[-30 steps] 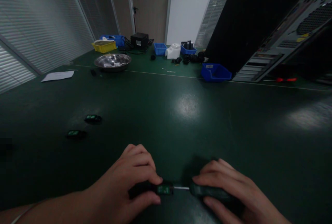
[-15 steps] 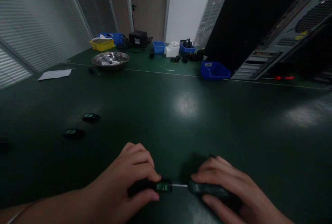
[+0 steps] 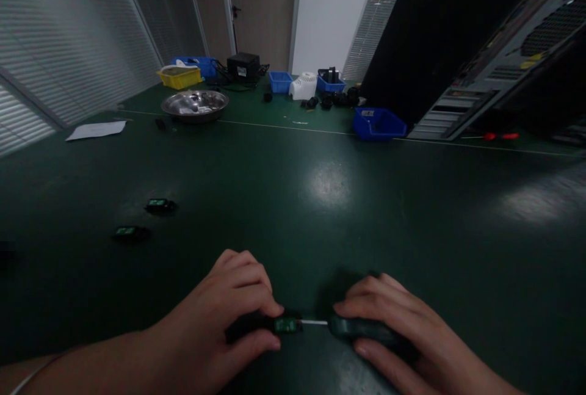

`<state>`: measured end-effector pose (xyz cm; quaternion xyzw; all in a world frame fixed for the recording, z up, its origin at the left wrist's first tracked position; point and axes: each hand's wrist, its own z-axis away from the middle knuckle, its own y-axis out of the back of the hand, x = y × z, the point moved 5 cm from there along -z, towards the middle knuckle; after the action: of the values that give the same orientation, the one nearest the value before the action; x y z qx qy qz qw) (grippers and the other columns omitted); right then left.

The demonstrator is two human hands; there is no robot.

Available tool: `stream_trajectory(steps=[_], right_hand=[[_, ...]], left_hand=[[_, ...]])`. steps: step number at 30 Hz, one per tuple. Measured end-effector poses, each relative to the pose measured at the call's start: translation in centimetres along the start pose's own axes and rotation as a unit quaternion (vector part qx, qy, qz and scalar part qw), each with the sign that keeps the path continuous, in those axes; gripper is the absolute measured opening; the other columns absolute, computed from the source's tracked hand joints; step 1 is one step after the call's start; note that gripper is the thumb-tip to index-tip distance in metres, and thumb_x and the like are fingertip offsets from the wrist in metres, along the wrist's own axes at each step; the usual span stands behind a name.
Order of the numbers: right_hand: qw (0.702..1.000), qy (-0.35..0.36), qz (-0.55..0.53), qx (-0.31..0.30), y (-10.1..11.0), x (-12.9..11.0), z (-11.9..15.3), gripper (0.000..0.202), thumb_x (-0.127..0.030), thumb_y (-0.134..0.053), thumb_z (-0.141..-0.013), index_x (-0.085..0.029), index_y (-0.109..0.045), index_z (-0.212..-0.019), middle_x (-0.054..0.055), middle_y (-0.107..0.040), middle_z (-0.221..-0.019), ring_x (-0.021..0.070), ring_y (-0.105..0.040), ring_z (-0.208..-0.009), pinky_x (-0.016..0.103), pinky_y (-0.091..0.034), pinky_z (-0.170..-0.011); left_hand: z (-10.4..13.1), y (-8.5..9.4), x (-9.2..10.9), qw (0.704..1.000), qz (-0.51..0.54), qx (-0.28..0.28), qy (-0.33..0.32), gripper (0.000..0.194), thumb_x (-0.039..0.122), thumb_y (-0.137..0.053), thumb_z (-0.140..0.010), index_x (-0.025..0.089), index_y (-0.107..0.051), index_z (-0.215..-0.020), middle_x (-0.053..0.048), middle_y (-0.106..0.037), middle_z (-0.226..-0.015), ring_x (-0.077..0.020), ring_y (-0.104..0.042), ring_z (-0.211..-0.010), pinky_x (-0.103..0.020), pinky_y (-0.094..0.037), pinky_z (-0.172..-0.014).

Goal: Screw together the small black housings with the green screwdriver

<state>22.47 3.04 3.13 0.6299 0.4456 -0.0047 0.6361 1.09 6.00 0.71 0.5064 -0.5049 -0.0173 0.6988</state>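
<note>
Between its thumb and fingers, my left hand (image 3: 242, 303) pinches a small black device with a green circuit board (image 3: 286, 325) showing on top. My right hand (image 3: 398, 325) is wrapped round the dark handle of a screwdriver (image 3: 354, 328). Its thin metal shaft points left and meets the right end of the device. Whether the tip sits in a screw is too small to tell. Two similar black devices, one farther back (image 3: 160, 206) and one nearer (image 3: 130, 234), lie on the green table to the left.
Along the back stand a metal bowl (image 3: 195, 115) with small parts, a yellow bin (image 3: 180, 79), a black box (image 3: 243, 67), a white housing (image 3: 303, 86) and a blue bin (image 3: 379, 125). A paper sheet (image 3: 96, 130) lies at left; a computer chassis (image 3: 499, 71) rises at right.
My right hand and the screwdriver have shifted very slightly left. My left hand keeps its hold on the device, nearly unmoved.
</note>
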Motion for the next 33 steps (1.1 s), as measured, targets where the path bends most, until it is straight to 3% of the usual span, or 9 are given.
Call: stream_trajectory(steps=[6, 17, 28, 33], right_hand=[[1.0, 0.002, -0.01, -0.009, -0.29, 0.32, 0.1, 0.025, -0.02, -0.068, -0.083, -0.026, -0.067, -0.107, 0.003, -0.073, -0.099, 0.0188, -0.07, -0.094, 0.026, -0.057, -0.08], [1.0, -0.005, -0.007, 0.001, 0.07, 0.0, -0.03, 0.028, -0.028, -0.066, -0.087, -0.026, -0.068, -0.114, 0.003, -0.075, -0.097, 0.0197, -0.072, -0.092, 0.026, -0.057, -0.079], [0.999, -0.028, -0.024, 0.03, 0.24, 0.26, 0.09, 0.026, -0.022, -0.065, -0.085, -0.025, -0.069, -0.11, 0.005, -0.074, -0.102, 0.0211, -0.071, -0.095, 0.026, -0.059, -0.08], [0.998, -0.019, -0.041, 0.045, 0.25, 0.3, 0.06, 0.032, -0.014, -0.065, -0.083, -0.025, -0.066, -0.113, 0.003, -0.073, -0.102, 0.0177, -0.07, -0.096, 0.021, -0.058, -0.077]], left_hand=[[0.24, -0.04, 0.14, 1.0, 0.003, -0.002, -0.005, 0.009, 0.017, -0.067, -0.085, 0.021, -0.064, -0.092, 0.0, -0.063, -0.092, -0.0176, -0.054, -0.089, -0.032, -0.034, -0.083], [0.26, -0.05, 0.1, 1.0, 0.008, -0.014, 0.009, 0.009, 0.019, -0.067, -0.085, 0.021, -0.063, -0.093, 0.0, -0.062, -0.092, -0.0174, -0.054, -0.089, -0.032, -0.035, -0.082], [0.13, 0.08, 0.24, 1.0, 0.007, -0.019, 0.011, 0.01, 0.016, -0.064, -0.085, 0.022, -0.064, -0.094, -0.002, -0.063, -0.094, -0.0187, -0.053, -0.09, -0.032, -0.037, -0.083], [0.36, 0.14, 0.2, 1.0, -0.005, 0.004, -0.024, 0.039, 0.004, -0.049, -0.088, 0.031, -0.063, -0.113, -0.002, -0.06, -0.099, -0.0178, -0.053, -0.088, -0.03, -0.039, -0.077]])
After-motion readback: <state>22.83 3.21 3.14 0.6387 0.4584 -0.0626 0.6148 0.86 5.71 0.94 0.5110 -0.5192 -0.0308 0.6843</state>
